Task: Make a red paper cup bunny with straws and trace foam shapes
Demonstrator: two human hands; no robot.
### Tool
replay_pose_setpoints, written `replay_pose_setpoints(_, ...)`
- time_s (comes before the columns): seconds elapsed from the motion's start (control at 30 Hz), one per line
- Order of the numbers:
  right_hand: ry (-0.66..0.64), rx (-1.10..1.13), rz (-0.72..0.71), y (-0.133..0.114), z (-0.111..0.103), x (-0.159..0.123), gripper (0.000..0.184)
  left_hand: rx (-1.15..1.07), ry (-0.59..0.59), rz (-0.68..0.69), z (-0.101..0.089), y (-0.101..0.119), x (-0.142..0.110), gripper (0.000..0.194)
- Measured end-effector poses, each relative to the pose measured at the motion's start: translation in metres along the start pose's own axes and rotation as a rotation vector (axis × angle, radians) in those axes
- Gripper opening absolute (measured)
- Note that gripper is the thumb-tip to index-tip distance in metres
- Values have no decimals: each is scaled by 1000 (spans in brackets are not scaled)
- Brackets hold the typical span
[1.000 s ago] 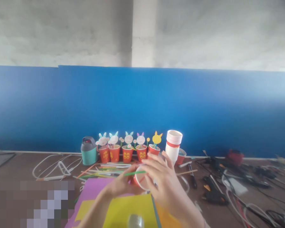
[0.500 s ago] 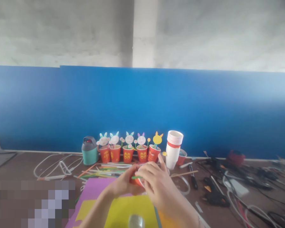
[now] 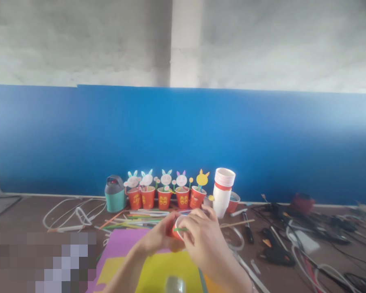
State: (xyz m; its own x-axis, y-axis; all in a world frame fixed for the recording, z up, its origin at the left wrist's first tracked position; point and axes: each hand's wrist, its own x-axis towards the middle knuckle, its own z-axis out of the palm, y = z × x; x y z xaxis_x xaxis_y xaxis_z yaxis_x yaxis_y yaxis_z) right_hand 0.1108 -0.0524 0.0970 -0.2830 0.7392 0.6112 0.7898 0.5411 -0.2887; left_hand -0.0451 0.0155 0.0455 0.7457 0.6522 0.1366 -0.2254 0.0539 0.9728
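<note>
My left hand (image 3: 158,238) is wrapped round a red paper cup (image 3: 177,228) held on its side above the coloured paper sheets (image 3: 164,266). My right hand (image 3: 203,238) is closed at the cup's white rim and pinches a green straw (image 3: 180,230) that lies across the opening. Behind the hands, a row of red cups with paper animal faces on sticks (image 3: 166,191) stands along the blue wall. A stack of white and red cups (image 3: 223,191) stands to their right.
A teal container (image 3: 114,194) sits left of the cup row. Loose coloured straws (image 3: 137,217) lie behind the paper. White cables (image 3: 71,213) lie at left; a black glue gun (image 3: 273,244), tools and tangled wires cover the right side.
The green straw, which stuck out far to the left, now shows only a short piece at the cup's rim. My right hand's fingers have closed down over the cup.
</note>
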Motion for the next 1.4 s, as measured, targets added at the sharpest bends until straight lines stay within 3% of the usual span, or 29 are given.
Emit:
replay_pose_setpoints(0.23,-27,-93,83,-2,-2,1,17,179,-2,80,-1,-1,1,46)
replay_pose_setpoints(0.37,-128,-89,147,-4,-4,2,24,221,-7,156,0,0,3,45)
replay_pose_setpoints(0.53,-275,-115,253,-8,-13,2,21,342,12,153,-1,-2,2,49)
replay_pose_setpoints(0.7,-377,-104,234,-7,-16,3,21,408,-39,112,-2,-1,0,59)
replay_pose_setpoints(1.0,-310,1,134,-2,-13,2,27,343,-88,124,-2,-3,2,62)
replay_pose_setpoints(1.23,-304,35,165,-1,-6,2,28,400,-91,128,9,7,1,62)
replay_pose_setpoints(1.4,-213,-133,202,-6,-7,-3,24,384,-40,135,3,4,0,68)
